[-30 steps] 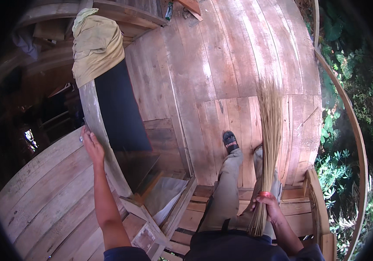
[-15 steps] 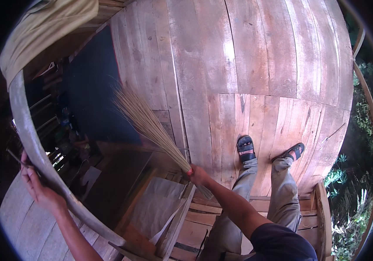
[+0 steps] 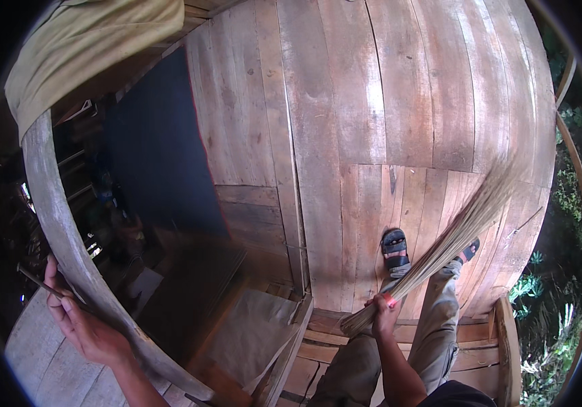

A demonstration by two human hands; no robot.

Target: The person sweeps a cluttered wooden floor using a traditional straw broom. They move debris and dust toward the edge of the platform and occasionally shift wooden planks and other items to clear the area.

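In my right hand (image 3: 384, 313) is a broom of long thin bristles (image 3: 454, 237), gripped at its red binding. Its butt end sticks out to the left of my fist, and the bristles fan out to the upper right, over my right foot. My left hand (image 3: 87, 329) is against a curved grey wooden post (image 3: 67, 210), with its fingers bent along the post's outer side. Between those fingers passes a thin dark rod, like a large nail (image 3: 36, 279); whether it is fixed in the post does not show.
Wooden planks (image 3: 331, 88) make up the floor under my sandalled feet. A dark panel (image 3: 158, 142) lies at left, and a tan cloth (image 3: 87, 54) hangs over the post's top. A wooden frame with a pale sheet (image 3: 253, 332) stands nearer. Plants (image 3: 549, 305) grow beyond the right edge.
My right hand has swung the broom from the left, by the dark panel, across to the right over the planks. My left hand has stayed at the post.
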